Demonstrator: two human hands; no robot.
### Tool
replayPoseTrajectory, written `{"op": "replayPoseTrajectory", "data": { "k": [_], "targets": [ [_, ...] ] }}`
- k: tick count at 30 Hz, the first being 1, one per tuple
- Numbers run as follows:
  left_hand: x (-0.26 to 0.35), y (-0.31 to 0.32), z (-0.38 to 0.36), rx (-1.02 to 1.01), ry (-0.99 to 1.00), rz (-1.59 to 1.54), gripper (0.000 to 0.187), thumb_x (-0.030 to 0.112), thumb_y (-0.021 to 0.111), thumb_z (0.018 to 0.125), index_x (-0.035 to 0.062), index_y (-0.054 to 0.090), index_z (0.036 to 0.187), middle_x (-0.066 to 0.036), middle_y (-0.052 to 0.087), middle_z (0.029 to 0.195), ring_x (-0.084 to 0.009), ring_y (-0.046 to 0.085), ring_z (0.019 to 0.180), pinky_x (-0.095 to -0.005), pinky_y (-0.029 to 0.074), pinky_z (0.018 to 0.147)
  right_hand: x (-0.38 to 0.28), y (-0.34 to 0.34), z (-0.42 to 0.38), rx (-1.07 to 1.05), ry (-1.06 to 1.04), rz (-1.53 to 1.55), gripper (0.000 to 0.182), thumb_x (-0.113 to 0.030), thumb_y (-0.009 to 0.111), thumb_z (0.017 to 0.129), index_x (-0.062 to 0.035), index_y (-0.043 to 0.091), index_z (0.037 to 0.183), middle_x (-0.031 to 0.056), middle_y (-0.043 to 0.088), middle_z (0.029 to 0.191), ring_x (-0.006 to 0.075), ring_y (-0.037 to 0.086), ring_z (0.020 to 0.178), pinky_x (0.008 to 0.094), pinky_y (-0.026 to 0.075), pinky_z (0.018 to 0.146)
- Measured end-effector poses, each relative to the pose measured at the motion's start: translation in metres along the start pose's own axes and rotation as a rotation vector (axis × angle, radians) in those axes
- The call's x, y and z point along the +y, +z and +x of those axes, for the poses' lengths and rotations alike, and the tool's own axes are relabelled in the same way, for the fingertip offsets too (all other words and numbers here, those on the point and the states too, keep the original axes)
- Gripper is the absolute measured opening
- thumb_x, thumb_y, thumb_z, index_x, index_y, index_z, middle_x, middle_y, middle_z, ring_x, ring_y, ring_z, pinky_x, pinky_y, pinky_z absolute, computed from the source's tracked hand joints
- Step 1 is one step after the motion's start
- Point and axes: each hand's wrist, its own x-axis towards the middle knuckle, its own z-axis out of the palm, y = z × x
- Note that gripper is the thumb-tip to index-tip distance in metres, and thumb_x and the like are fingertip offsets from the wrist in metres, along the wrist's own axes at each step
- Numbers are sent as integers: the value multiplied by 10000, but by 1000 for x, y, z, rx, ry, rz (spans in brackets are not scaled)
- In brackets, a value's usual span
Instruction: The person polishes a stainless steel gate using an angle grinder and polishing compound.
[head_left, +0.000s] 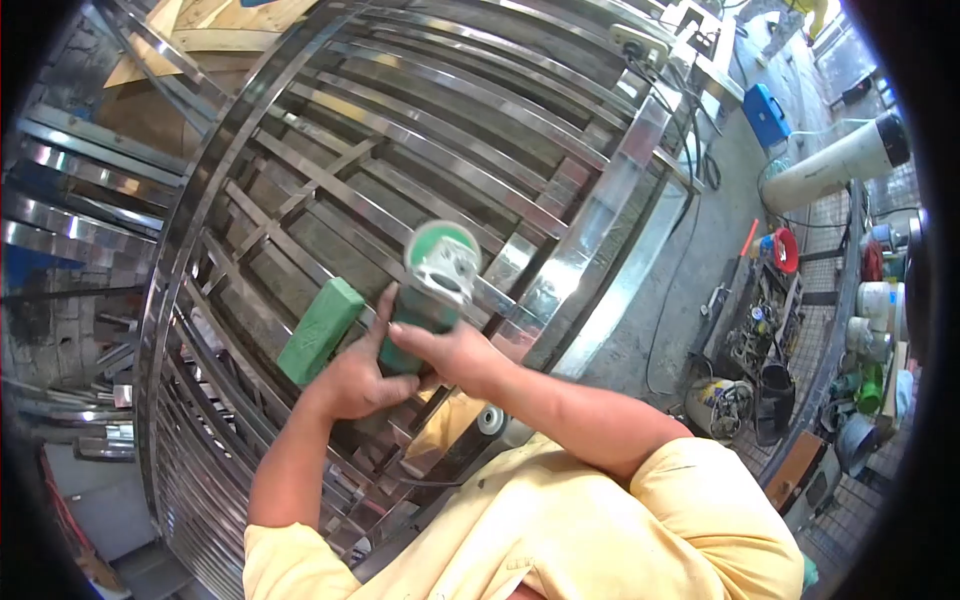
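Note:
An angle grinder (430,305) with a green body and a round green-and-white disc (443,252) lies between my two hands, over the bars of a shiny metal grille (390,205). The disc's rim is blurred. My left hand (355,378) is closed around the left side of the grinder's body, its fingers partly hidden. From the other side, my right hand (457,357) grips the same body, with the thumb laid across it. A green block (321,330), like a bar of polishing compound, rests on the bars just left of my left hand.
A power strip (640,45) with cables sits at the grille's far right corner. On the floor to the right are a blue case (766,117), a white cylinder (835,167) and a box of tools (750,325). Metal tubes (85,230) are stacked at the left.

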Motion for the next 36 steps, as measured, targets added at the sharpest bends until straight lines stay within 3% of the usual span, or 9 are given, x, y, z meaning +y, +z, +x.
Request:
{"op": "replayPoseTrajectory", "data": {
  "k": [4, 9, 16, 17, 20, 25, 29, 32, 36],
  "targets": [
    [8, 30, -8, -157, 70, -70, 1267, 222, 806, 798, 276, -117, 1665, -221, 535, 1478, -314, 561, 1330, -384, 412, 1132, 25, -10, -43, 66, -143, 26, 610, -329, 778, 942, -88, 530, 1445, 79, 636, 1287, 192, 621, 1144, 362, 572, 921],
    [-2, 43, -28, -174, 46, -209, 1275, 166, 796, 807, 289, -142, 1661, -171, 575, 1445, -290, 584, 1289, -380, 415, 1127, 35, -2, -58, 84, -70, -31, 626, -380, 800, 919, -86, 567, 1420, 78, 651, 1295, 189, 620, 1183, 358, 556, 941],
    [14, 35, -9, -183, -14, -132, 1269, 241, 792, 785, 226, -122, 1665, -223, 578, 1428, -335, 591, 1299, -382, 427, 1114, 12, -1, -61, 141, -13, 90, 634, -373, 812, 909, -45, 560, 1391, 119, 659, 1227, 219, 686, 1031, 368, 626, 766],
    [10, 35, -5, -194, -7, -199, 1264, 118, 801, 773, 258, -67, 1681, -165, 533, 1497, -257, 545, 1316, -361, 396, 1131, 12, -5, -58, 171, 12, 58, 651, -382, 811, 907, -33, 557, 1394, 127, 660, 1222, 227, 688, 1031, 366, 626, 774],
    [4, 38, -1, -174, 62, -108, 1266, 246, 791, 784, 274, -116, 1666, -230, 564, 1451, -342, 586, 1311, -392, 428, 1116, 19, -15, -51, 158, -20, 5, 670, -395, 809, 904, -27, 551, 1400, 131, 660, 1223, 230, 692, 1024, 360, 628, 789],
    [4, 38, -27, -177, 32, -166, 1271, 221, 789, 778, 298, -120, 1663, -222, 578, 1439, -340, 590, 1312, -388, 420, 1129, 27, 5, -63, 94, 17, 45, 690, -385, 800, 917, -83, 508, 1464, 114, 639, 1287, 215, 671, 1093, 364, 619, 855],
    [8, 40, -15, -179, -5, -103, 1276, 228, 795, 773, 310, -117, 1662, -230, 574, 1437, -369, 594, 1306, -391, 424, 1130, 32, -7, -56, 106, -83, 40, 662, -365, 799, 919, -73, 525, 1446, 108, 637, 1293, 220, 651, 1139, 372, 606, 882],
    [15, 43, 5, -197, 15, -159, 1297, 147, 812, 771, 294, -113, 1667, -213, 506, 1527, -325, 506, 1402, -383, 379, 1162, 21, -23, -54, 150, -51, -3, 658, -378, 792, 919, -55, 532, 1431, 114, 644, 1276, 225, 651, 1132, 378, 595, 890],
    [21, 48, 14, -171, 57, -70, 1298, 144, 810, 764, 307, -106, 1668, -211, 528, 1509, -324, 523, 1387, -382, 378, 1162, 14, -32, -59, 131, -36, 84, 668, -386, 792, 918, -53, 530, 1434, 119, 644, 1274, 214, 654, 1120, 362, 590, 885]
  ]
}}
